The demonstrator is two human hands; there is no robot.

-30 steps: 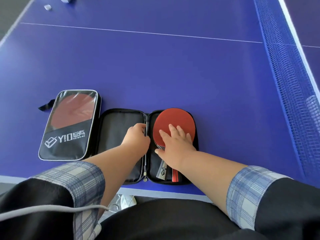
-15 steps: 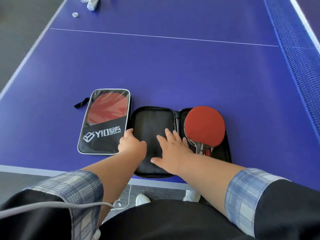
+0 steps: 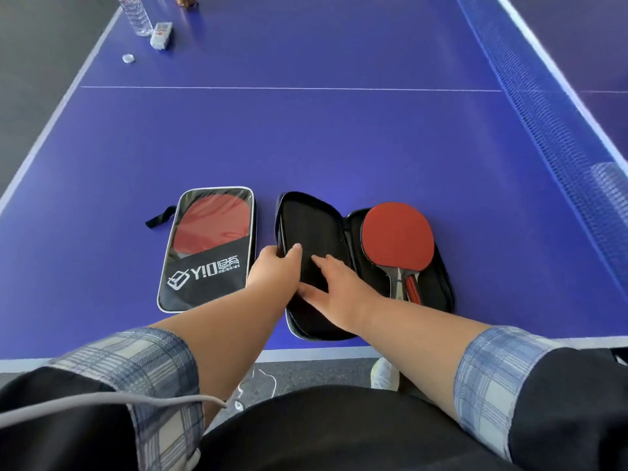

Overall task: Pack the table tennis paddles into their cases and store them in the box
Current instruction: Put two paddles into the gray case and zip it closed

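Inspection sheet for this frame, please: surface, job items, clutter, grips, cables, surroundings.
Surface: blue table, white lines, net at right.
Job's things: zipped case holding a paddle; open case lid partly raised, red paddle lying in its right half. Box: nothing seen.
Clutter: bottle, small carton, cap at far left.
Grips: left hand pinches the lid edge; right hand flat on the lid lining.
Cables: grey cable across the lap.
Surroundings: grey floor, white shoe.

A broad blue table tennis table [image 3: 306, 137] with white boundary lines fills the view, its blue mesh net [image 3: 557, 130] running along the right. Dark grey floor [image 3: 40, 62] lies beyond its left edge. At the far corner stand a clear plastic bottle [image 3: 137, 15], a small white box [image 3: 161, 35] and a white bottle cap [image 3: 128, 58].
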